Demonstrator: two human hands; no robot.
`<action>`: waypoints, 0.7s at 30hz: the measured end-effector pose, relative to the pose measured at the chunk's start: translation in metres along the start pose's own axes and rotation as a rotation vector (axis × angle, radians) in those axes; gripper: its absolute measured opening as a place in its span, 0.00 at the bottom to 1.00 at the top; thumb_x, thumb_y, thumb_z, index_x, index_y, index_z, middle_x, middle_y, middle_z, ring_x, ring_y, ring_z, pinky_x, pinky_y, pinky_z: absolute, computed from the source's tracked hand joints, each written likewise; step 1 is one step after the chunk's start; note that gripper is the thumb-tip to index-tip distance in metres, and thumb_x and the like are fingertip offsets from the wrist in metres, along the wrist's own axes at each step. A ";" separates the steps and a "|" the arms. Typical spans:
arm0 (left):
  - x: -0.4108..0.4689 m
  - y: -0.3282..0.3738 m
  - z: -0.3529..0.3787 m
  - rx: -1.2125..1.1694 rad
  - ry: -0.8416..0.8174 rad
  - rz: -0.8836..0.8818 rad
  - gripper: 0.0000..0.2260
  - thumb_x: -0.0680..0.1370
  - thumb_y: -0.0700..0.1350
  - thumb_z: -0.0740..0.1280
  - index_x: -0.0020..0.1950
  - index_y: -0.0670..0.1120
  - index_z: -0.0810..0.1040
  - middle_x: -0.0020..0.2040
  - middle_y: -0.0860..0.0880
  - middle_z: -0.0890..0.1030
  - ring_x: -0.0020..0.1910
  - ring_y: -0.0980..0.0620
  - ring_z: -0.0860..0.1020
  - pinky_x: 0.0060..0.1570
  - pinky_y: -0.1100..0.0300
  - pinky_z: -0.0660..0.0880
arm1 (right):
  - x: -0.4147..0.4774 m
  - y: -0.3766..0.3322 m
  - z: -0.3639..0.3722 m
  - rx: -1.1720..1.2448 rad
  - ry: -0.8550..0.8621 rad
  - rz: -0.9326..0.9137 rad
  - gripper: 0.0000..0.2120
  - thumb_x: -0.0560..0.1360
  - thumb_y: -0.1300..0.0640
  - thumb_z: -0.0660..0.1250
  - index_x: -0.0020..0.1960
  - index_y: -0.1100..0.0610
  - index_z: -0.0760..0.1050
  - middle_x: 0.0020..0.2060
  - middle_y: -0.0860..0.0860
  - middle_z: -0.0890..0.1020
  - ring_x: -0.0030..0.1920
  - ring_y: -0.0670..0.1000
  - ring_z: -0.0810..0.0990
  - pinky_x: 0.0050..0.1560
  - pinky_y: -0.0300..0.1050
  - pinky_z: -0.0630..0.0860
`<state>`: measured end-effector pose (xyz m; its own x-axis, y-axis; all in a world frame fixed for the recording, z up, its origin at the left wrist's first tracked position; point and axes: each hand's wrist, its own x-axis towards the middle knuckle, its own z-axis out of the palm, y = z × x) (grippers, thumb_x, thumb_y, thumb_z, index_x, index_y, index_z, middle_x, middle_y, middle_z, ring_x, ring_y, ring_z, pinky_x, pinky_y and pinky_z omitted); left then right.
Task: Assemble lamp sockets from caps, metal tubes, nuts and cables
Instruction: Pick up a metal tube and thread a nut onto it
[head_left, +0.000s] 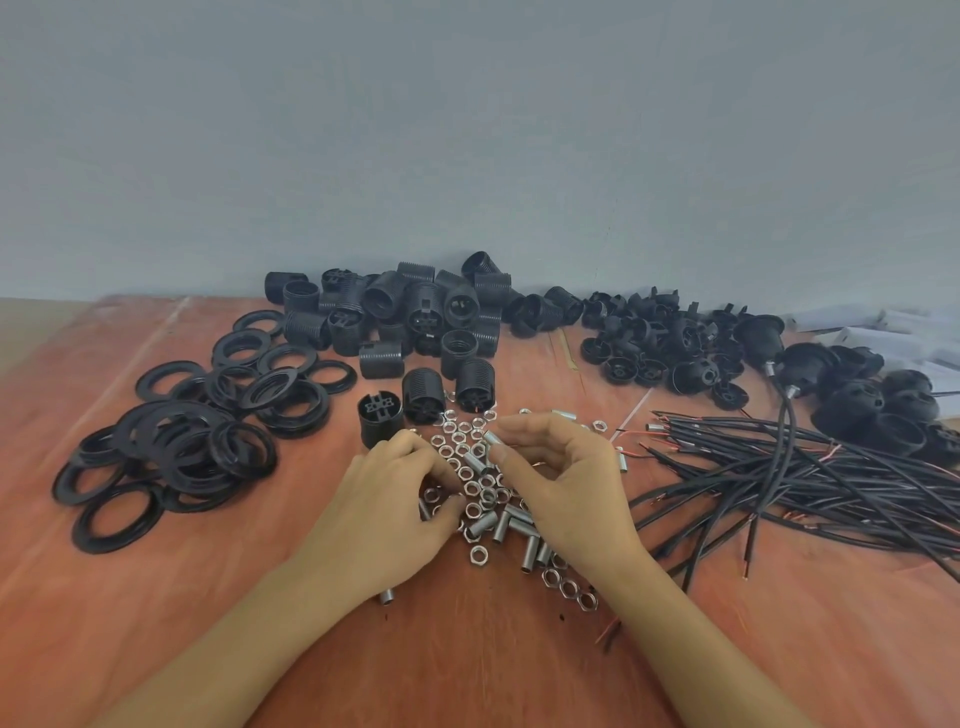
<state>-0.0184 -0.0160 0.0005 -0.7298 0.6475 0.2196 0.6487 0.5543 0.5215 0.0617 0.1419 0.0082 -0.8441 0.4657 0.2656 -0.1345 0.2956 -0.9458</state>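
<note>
Forearms (218, 649) enter from the bottom edge onto the table (467, 670), with black rings (171, 441) heaped at the left of the frame, apparently parked as stock. Left hand (395, 499) is curled, fingertips down in the loose nuts (470, 467) at centre, probably singling one out, though whether it grips any cannot be told. Right hand (566, 478) pinches a metal tube (492, 438) between thumb and forefinger just above the pile, judged ready for fitting, with caps (660, 343) at upper right and cables (779, 467) fanned at right, within reach.
</note>
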 end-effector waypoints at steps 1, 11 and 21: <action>0.000 0.000 0.000 0.004 0.001 -0.002 0.05 0.74 0.55 0.71 0.44 0.60 0.75 0.47 0.62 0.73 0.47 0.61 0.71 0.50 0.62 0.64 | 0.000 0.000 0.001 -0.004 0.001 0.000 0.11 0.73 0.64 0.73 0.48 0.48 0.81 0.43 0.45 0.85 0.43 0.42 0.83 0.45 0.36 0.79; -0.001 0.003 0.004 -0.044 0.099 0.072 0.09 0.72 0.47 0.76 0.45 0.59 0.79 0.39 0.64 0.76 0.42 0.62 0.71 0.45 0.64 0.63 | -0.006 0.006 0.011 -0.070 0.060 -0.081 0.09 0.76 0.61 0.72 0.49 0.46 0.81 0.43 0.38 0.84 0.44 0.41 0.83 0.44 0.35 0.78; -0.002 0.006 0.003 0.004 0.170 0.196 0.12 0.69 0.41 0.78 0.48 0.53 0.82 0.40 0.61 0.81 0.41 0.59 0.74 0.43 0.61 0.70 | -0.007 0.004 0.013 -0.056 0.104 -0.174 0.15 0.76 0.61 0.71 0.49 0.39 0.77 0.46 0.34 0.83 0.47 0.39 0.82 0.45 0.29 0.76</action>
<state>-0.0124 -0.0123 0.0007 -0.6153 0.6459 0.4519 0.7821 0.4288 0.4520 0.0602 0.1293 0.0004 -0.7518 0.4865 0.4450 -0.2424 0.4237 -0.8728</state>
